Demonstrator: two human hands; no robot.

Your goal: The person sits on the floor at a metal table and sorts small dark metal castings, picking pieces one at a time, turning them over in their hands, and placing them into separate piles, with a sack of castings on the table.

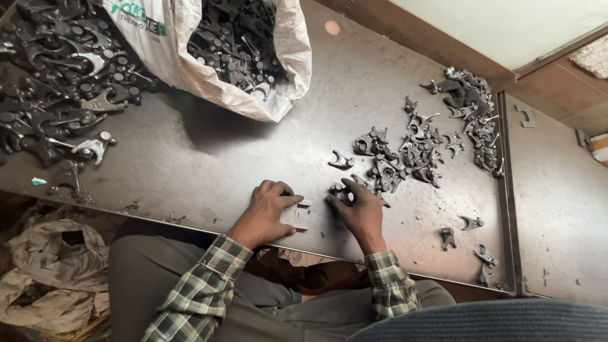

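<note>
Plate [297, 216] lies flat, long axis toward right hand [361, 212].

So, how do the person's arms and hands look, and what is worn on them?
Both arms wear long plaid sleeves in green, white and dark checks, with buttoned-looking cuffs at the wrists. The left hand and the right hand are bare: no gloves, and no rings or watch can be seen. The fingers look smudged with dark grime.

Soft daylight, mild glare, sharp focus
</note>
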